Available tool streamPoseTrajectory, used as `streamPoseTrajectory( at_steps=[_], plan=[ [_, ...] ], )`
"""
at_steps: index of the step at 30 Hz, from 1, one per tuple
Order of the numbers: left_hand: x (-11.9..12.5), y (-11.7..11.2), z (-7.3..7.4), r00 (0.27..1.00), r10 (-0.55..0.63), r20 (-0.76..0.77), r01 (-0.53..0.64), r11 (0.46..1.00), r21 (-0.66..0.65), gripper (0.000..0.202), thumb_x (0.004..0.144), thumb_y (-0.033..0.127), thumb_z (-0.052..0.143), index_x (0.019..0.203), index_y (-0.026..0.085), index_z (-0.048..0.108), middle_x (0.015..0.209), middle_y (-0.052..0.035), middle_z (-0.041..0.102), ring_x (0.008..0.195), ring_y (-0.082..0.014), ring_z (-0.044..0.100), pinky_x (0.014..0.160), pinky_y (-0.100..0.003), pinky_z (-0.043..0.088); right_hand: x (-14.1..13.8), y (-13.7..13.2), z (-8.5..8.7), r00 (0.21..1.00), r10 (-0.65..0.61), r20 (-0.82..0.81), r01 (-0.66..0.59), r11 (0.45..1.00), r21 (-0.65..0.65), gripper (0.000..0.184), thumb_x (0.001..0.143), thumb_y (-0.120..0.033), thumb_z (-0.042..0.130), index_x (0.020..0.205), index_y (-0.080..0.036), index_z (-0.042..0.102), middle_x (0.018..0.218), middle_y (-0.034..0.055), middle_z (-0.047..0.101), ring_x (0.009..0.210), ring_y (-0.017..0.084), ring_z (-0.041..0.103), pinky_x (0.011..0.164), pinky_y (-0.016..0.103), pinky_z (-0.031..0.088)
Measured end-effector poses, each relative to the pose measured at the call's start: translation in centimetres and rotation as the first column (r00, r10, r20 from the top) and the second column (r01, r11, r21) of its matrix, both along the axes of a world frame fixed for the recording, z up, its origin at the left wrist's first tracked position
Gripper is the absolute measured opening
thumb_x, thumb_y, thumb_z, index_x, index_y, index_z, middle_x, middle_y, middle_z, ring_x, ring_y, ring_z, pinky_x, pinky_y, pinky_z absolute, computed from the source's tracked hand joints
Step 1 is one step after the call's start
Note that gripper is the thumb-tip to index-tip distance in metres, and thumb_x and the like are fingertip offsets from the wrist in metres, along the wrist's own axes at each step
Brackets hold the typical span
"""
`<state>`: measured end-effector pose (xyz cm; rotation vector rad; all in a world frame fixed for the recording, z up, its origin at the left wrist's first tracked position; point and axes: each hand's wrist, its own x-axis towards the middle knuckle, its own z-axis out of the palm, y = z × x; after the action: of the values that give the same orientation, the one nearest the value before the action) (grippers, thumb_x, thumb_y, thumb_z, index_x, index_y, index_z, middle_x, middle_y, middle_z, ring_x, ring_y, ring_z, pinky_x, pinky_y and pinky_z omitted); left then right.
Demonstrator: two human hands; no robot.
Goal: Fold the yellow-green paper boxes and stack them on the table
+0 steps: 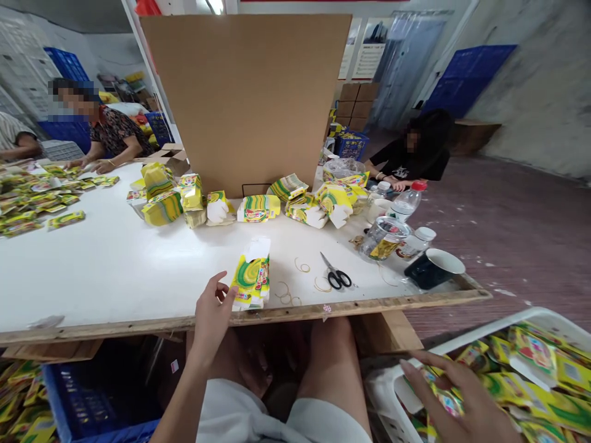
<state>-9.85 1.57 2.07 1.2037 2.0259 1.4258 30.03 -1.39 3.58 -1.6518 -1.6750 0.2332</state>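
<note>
My left hand point(211, 314) rests at the front edge of the white table point(111, 264), its fingers apart and its fingertips touching a stack of yellow-green flat cartons point(252, 280). Low on the right, my right hand point(455, 397) reaches into a white crate point(545, 320) and lies with stretched fingers on the yellow-green packets point(530, 369) inside. I cannot see anything gripped in it.
Black scissors point(336, 274) and loose rubber bands point(302, 266) lie by the stack. Folded cartons point(194, 200) line up before an upright cardboard sheet point(249, 98). Jars, a water bottle point(406, 203) and a dark cup point(434, 269) stand at right. Two people sit further off. A blue crate point(87, 400) sits under the table.
</note>
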Motion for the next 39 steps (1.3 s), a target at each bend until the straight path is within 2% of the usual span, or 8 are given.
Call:
streamPoseTrajectory(
  at_steps=[5, 9, 14, 21, 24, 31, 35, 39],
  plan=[
    [2.8, -2.7, 2.0, 0.985, -0.085, 0.151, 0.071, 0.993, 0.092, 0.035, 0.085, 0.042, 0.062, 0.108, 0.015, 0.065, 0.081, -0.0038, 0.067, 0.072, -0.0170, 0.061, 0.067, -0.027, 0.050, -9.1, -0.3, 0.9, 0.975, 0.191, -0.113, -0.182, 0.979, 0.088, 0.019, 0.091, -0.040, 0.057, 0.099, -0.026, 0.067, 0.097, 0.0055, 0.073, 0.081, 0.023, 0.069, 0.068, 0.032, 0.053],
    [7.5, -5.6, 3.4, 0.879, -0.401, 0.259, 0.371, 0.915, 0.157, 0.021, 0.087, 0.035, 0.063, 0.098, 0.017, 0.069, 0.081, -0.0045, 0.067, 0.075, -0.0171, 0.062, 0.067, -0.024, 0.050, -14.0, -0.7, 1.5, 0.917, 0.381, -0.116, -0.347, 0.908, 0.236, 0.040, 0.093, -0.030, 0.055, 0.133, -0.026, 0.052, 0.136, 0.0093, 0.058, 0.120, 0.028, 0.056, 0.092, 0.039, 0.049],
    [10.2, -6.8, 3.4, 0.767, -0.571, 0.294, 0.537, 0.821, 0.194, 0.021, 0.089, 0.034, 0.062, 0.093, 0.017, 0.072, 0.081, -0.0053, 0.063, 0.073, -0.0155, 0.058, 0.067, -0.023, 0.047, -15.3, -0.7, 1.4, 0.886, 0.359, -0.293, -0.322, 0.932, 0.165, 0.035, 0.092, -0.029, 0.058, 0.126, -0.024, 0.053, 0.113, 0.0090, 0.062, 0.080, 0.018, 0.062, 0.068, 0.029, 0.053],
    [10.7, -6.1, 1.8, 0.191, -0.607, 0.771, 0.699, 0.636, 0.327, 0.047, 0.082, 0.054, 0.066, 0.110, 0.017, 0.072, 0.089, -0.0065, 0.069, 0.085, -0.0172, 0.062, 0.078, -0.025, 0.047, -16.6, -2.4, 0.7, 0.666, 0.289, -0.688, -0.301, 0.948, 0.107, 0.019, 0.092, -0.033, 0.059, 0.110, -0.025, 0.056, 0.098, 0.0048, 0.063, 0.085, 0.017, 0.065, 0.071, 0.023, 0.055],
    [11.1, -5.9, 1.2, 0.114, -0.561, 0.820, 0.657, 0.662, 0.362, 0.044, 0.077, 0.050, 0.073, 0.102, 0.014, 0.075, 0.078, -0.0058, 0.070, 0.074, -0.0153, 0.063, 0.069, -0.023, 0.046, -16.6, -2.6, 0.7, 0.699, 0.358, -0.619, -0.360, 0.924, 0.129, 0.013, 0.093, -0.028, 0.057, 0.106, -0.026, 0.059, 0.093, 0.0034, 0.066, 0.080, 0.016, 0.067, 0.068, 0.022, 0.055],
    [11.1, -5.0, 0.8, 0.257, -0.443, 0.859, 0.452, 0.841, 0.298, 0.033, 0.075, 0.046, 0.077, 0.087, 0.015, 0.074, 0.071, -0.0039, 0.073, 0.065, -0.0173, 0.067, 0.069, -0.029, 0.053, -15.4, -1.8, -0.3, 0.876, 0.286, -0.389, -0.263, 0.958, 0.112, 0.037, 0.092, -0.032, 0.059, 0.127, -0.022, 0.058, 0.129, 0.0137, 0.058, 0.109, 0.026, 0.060, 0.089, 0.037, 0.052],
    [11.0, -4.9, 0.6, 0.405, -0.476, 0.780, 0.479, 0.838, 0.263, 0.033, 0.079, 0.045, 0.073, 0.094, 0.015, 0.070, 0.086, -0.0072, 0.075, 0.076, -0.0197, 0.069, 0.074, -0.031, 0.054, -14.7, -1.4, -1.0, 0.852, 0.317, -0.417, -0.360, 0.933, -0.026, 0.021, 0.095, -0.035, 0.054, 0.096, -0.020, 0.069, 0.101, 0.0105, 0.071, 0.090, 0.023, 0.067, 0.078, 0.031, 0.056],
    [10.6, -5.3, 0.9, 0.530, -0.527, 0.665, 0.498, 0.828, 0.258, 0.056, 0.083, 0.036, 0.070, 0.132, 0.023, 0.047, 0.101, -0.0090, 0.074, 0.087, -0.0213, 0.070, 0.080, -0.032, 0.054, -14.0, -0.9, -0.7, 0.834, 0.268, -0.482, -0.305, 0.952, 0.003, 0.029, 0.092, -0.038, 0.058, 0.115, -0.020, 0.062, 0.109, 0.0111, 0.070, 0.087, 0.021, 0.070, 0.072, 0.028, 0.058]
  ],
)
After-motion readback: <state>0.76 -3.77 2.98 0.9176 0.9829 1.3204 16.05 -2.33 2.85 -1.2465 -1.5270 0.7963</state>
